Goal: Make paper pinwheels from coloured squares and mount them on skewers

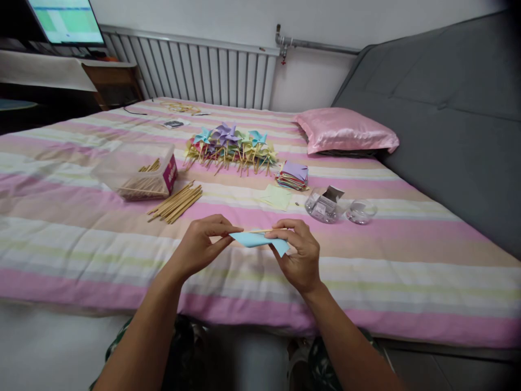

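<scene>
Both bare forearms reach up from the bottom edge toward the striped pink, cream and green bed cover (81, 244), which serves as landmark for the rest. Above its near edge, the left hand (201, 244) pinches one end of a folded light-blue paper square (258, 239) between thumb and fingers, and the right hand (299, 252) grips the other end, fingers curled over the top. A thin wooden stick (260, 231) runs along the paper's upper fold between the two hands; which hand actually clamps it I cannot tell.

Farther onto the bed cover, left of the hands, lies a loose bundle of plain wooden sticks (176, 203), and just beyond it a clear plastic box with a pink label (140, 172) holding more sticks. Toward the middle of the cover sits a heap of finished paper pinwheels in blue, purple and yellow (230, 146). Right of that heap is a stack of coloured paper squares (293, 175), with a pale yellow sheet (277, 196) before it. A small clear round container (323, 206) and its clear lid (361, 210) rest to the right. A pink satin pillow (345, 130) lies at the far right end.
</scene>
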`<control>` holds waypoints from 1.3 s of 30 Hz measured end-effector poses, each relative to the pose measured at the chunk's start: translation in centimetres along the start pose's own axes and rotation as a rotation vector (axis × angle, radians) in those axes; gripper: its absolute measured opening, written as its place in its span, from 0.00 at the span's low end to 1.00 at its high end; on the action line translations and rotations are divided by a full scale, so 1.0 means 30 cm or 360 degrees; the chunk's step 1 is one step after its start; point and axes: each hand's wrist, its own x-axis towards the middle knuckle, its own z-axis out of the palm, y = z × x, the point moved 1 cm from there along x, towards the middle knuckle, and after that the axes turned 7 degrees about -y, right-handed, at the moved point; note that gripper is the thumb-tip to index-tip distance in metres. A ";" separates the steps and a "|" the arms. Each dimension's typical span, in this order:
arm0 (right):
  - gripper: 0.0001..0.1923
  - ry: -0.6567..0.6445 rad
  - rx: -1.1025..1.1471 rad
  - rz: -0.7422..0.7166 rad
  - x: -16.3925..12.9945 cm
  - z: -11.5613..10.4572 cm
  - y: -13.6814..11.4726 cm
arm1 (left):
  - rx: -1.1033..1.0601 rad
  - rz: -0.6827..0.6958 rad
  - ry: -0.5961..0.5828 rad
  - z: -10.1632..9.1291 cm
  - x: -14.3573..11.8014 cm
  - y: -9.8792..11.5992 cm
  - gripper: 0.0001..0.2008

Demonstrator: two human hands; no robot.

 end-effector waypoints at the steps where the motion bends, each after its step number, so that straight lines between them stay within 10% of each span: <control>1: 0.09 0.0002 0.0005 -0.0002 -0.001 0.000 0.000 | 0.0001 -0.0003 -0.0002 0.000 0.000 0.001 0.10; 39: 0.08 0.0011 0.0006 -0.0017 0.004 0.002 -0.012 | 0.0056 0.0022 0.0118 -0.010 0.002 0.021 0.07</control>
